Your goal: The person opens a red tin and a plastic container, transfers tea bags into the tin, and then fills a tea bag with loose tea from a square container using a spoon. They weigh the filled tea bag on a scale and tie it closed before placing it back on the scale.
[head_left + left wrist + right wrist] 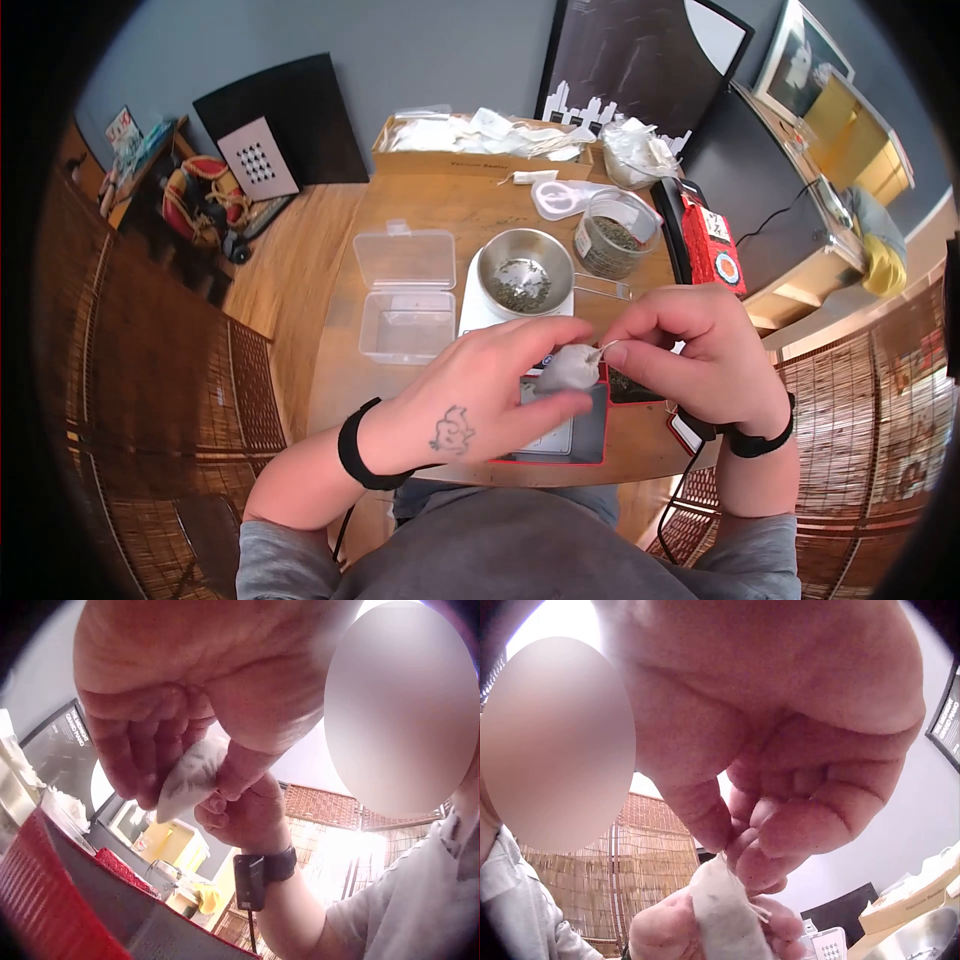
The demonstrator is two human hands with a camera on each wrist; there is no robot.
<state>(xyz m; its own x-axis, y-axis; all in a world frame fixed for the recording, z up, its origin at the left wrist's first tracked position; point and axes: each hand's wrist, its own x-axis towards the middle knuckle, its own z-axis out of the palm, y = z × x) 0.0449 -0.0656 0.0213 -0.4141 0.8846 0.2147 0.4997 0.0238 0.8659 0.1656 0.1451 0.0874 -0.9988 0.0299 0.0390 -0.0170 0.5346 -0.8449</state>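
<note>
White pouch point(568, 372) was held, string point(603, 350) pinched

Left hand point(490, 385) gripped the pouch between thumb and fingers; right hand point(705, 350) pinched the string at its neck. Pouch was over the red-rimmed grey tray point(591, 430), nearer the person than the steel pan point(525, 250).

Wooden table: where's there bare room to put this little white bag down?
The white bag could go on two bare patches: between the cardboard box and the clear container's lid, and at the near left between that container and the left hand. It's crowded from centre to right: metal pan, glass jar and red packet sit close together.
</note>
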